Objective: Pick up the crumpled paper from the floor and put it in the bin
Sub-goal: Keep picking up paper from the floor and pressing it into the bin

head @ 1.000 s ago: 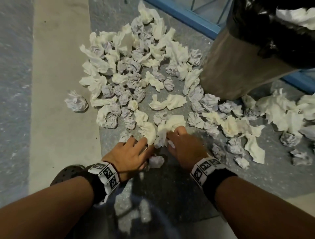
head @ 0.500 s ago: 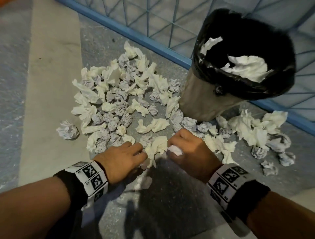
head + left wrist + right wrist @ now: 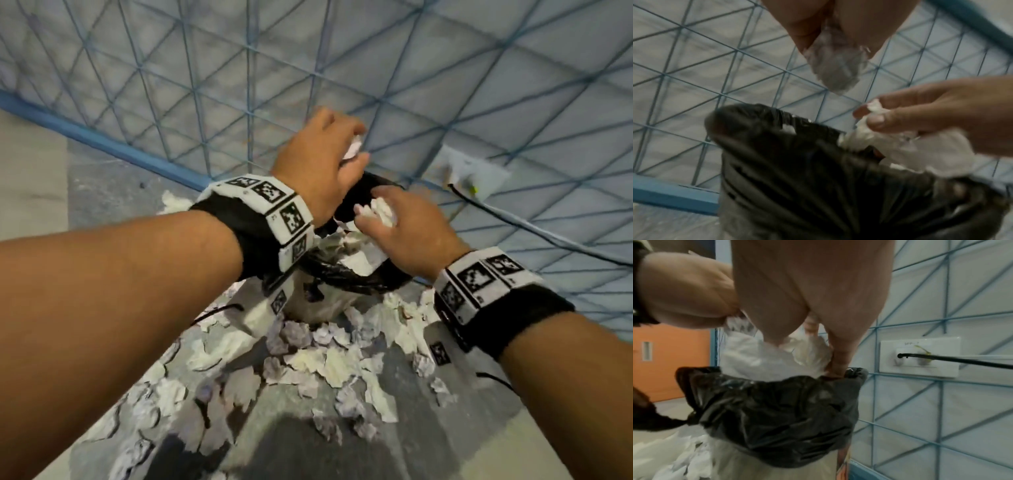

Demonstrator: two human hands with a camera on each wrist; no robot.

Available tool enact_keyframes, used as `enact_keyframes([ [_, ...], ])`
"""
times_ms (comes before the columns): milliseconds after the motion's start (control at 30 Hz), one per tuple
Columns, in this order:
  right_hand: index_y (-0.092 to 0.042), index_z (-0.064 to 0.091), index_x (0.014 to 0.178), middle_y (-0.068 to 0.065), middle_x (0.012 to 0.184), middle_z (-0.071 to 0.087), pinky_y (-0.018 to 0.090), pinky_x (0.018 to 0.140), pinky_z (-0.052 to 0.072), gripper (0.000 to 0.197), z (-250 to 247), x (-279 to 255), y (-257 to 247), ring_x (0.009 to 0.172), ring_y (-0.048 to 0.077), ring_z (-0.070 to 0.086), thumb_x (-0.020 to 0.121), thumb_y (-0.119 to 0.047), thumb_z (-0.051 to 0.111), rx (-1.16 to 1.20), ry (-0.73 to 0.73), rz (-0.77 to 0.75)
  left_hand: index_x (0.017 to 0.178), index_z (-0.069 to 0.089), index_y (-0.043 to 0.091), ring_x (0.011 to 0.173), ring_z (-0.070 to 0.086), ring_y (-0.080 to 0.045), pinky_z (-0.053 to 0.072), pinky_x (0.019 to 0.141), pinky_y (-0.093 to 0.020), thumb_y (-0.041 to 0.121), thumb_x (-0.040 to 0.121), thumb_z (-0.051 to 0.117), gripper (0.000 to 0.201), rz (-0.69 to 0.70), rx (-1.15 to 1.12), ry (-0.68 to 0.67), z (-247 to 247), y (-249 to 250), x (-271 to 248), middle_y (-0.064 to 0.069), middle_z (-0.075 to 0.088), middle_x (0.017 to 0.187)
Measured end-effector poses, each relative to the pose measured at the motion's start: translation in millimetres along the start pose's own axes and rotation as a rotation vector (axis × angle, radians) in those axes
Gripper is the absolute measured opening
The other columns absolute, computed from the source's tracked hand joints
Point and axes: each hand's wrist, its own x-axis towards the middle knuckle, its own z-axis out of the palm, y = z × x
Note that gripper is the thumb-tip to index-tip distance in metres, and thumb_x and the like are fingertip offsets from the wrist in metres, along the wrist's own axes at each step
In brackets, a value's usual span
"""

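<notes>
The bin [image 3: 363,279], lined with a black bag [image 3: 797,162], stands against the blue mesh wall with white paper inside it. My left hand [image 3: 354,149] is raised above the bin's far rim and pinches a greyish crumpled paper ball [image 3: 835,68]. Lower and to the right, my right hand [image 3: 373,210] grips a bunch of white crumpled paper [image 3: 777,356] right over the bin's mouth. Many crumpled papers [image 3: 329,363] lie on the floor in front of the bin.
A blue wire-mesh wall [image 3: 376,68] rises directly behind the bin. A white socket plate [image 3: 920,358] with a black cable [image 3: 962,359] is on the wall to the right. A blue base rail [image 3: 102,140] runs along the floor.
Both hands have risen from the paper pile on the floor to above the bin, each carrying paper. The head view has tilted up towards the wall.
</notes>
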Motion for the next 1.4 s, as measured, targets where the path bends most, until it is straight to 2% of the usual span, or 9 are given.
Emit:
enact_keyframes([
  [133, -0.02, 0.046, 0.132, 0.002, 0.126, 0.057, 0.031, 0.099, 0.04, 0.057, -4.4, -23.3, -1.0, 0.115, 0.02, 0.052, 0.082, -0.044, 0.059, 0.142, 0.077, -0.024, 0.138, 0.04, 0.021, 0.126, 0.042, -0.031, 0.036, 0.104, -0.04, 0.052, 0.085, 0.041, 0.061, -0.02, 0.125, -0.364, 22.0, -8.2, -7.2, -0.011, 0.039, 0.14],
  [267, -0.013, 0.059, 0.113, -0.002, 0.105, 0.057, 0.019, 0.085, 0.042, 0.029, -9.3, -86.0, -26.4, 0.096, 0.011, 0.054, 0.088, -0.025, 0.061, 0.223, 0.398, -0.16, 0.129, 0.051, 0.013, 0.115, 0.05, -0.03, 0.04, 0.098, -0.038, 0.046, 0.092, 0.037, 0.052, 0.18, 0.13, -0.238, -7.3, -14.9, -50.6, -0.013, 0.051, 0.128],
  [367, -0.02, 0.06, 0.103, -0.006, 0.091, 0.058, 0.018, 0.07, 0.044, 0.015, 31.8, -137.8, -41.1, 0.079, 0.007, 0.054, 0.089, -0.027, 0.059, 0.256, 0.12, -0.264, 0.106, 0.061, 0.012, 0.095, 0.055, -0.027, 0.046, 0.084, -0.036, 0.039, 0.092, 0.045, 0.034, 0.218, 0.128, -0.212, -32.5, -36.9, -112.4, -0.009, 0.058, 0.104],
  [467, -0.03, 0.056, 0.113, -0.005, 0.113, 0.056, 0.026, 0.083, 0.047, 0.026, 98.2, -165.9, -40.0, 0.097, 0.008, 0.054, 0.089, -0.039, 0.051, 0.076, -0.424, -0.285, 0.099, 0.061, 0.017, 0.088, 0.056, -0.025, 0.049, 0.075, -0.037, 0.047, 0.088, 0.042, 0.037, 0.109, 0.234, -0.484, -37.8, -70.4, -194.8, -0.004, 0.058, 0.096],
  [667, -0.033, 0.032, 0.132, 0.007, 0.141, 0.034, 0.05, 0.095, 0.046, 0.075, 187.1, -170.6, -17.1, 0.123, 0.03, 0.042, 0.071, -0.067, 0.059, -0.211, -0.642, -0.002, 0.142, 0.024, 0.032, 0.138, 0.021, -0.032, 0.032, 0.104, -0.058, 0.071, 0.074, 0.045, 0.081, -0.123, 0.403, -1.066, -0.4, -101.8, -328.6, -0.007, 0.022, 0.151],
  [767, -0.039, 0.031, 0.126, 0.008, 0.137, 0.037, 0.054, 0.091, 0.046, 0.075, 207.2, -186.8, -1.4, 0.118, 0.03, 0.044, 0.065, -0.08, 0.048, -0.213, -0.592, 0.091, 0.14, 0.029, 0.03, 0.131, 0.038, -0.038, 0.04, 0.089, -0.068, 0.067, 0.067, 0.053, 0.085, -0.082, 0.462, -1.044, 22.4, -102.6, -352.2, -0.011, 0.038, 0.144],
  [1033, -0.028, 0.039, 0.127, 0.007, 0.133, 0.041, 0.047, 0.105, 0.033, 0.041, 229.1, -211.4, 16.7, 0.122, 0.026, 0.042, 0.094, -0.05, 0.03, -0.248, -0.581, -0.057, 0.117, 0.044, 0.021, 0.086, 0.06, -0.024, 0.051, 0.06, -0.04, 0.058, 0.081, 0.028, 0.055, 0.054, 0.521, -0.981, 54.0, -116.6, -357.2, -0.007, 0.06, 0.105],
  [1167, -0.022, 0.049, 0.113, 0.008, 0.114, 0.052, 0.032, 0.084, 0.043, 0.033, 231.0, -193.9, 16.7, 0.096, 0.019, 0.052, 0.096, -0.045, 0.032, -0.135, -0.615, -0.091, 0.097, 0.057, 0.021, 0.068, 0.061, -0.021, 0.047, 0.047, -0.03, 0.057, 0.079, 0.036, 0.045, 0.068, 0.465, -0.997, 56.9, -115.9, -335.8, -0.003, 0.06, 0.084],
  [1400, -0.028, 0.044, 0.1, -0.001, 0.088, 0.049, 0.035, 0.059, 0.05, 0.02, 172.2, -171.6, 3.0, 0.069, 0.019, 0.055, 0.09, -0.044, 0.037, 0.063, -0.557, -0.344, 0.119, 0.038, 0.033, 0.095, 0.056, -0.014, 0.05, 0.075, -0.033, 0.07, 0.079, 0.024, 0.056, 0.035, 0.263, -0.891, 12.4, -61.8, -247.4, 0.007, 0.053, 0.111],
])
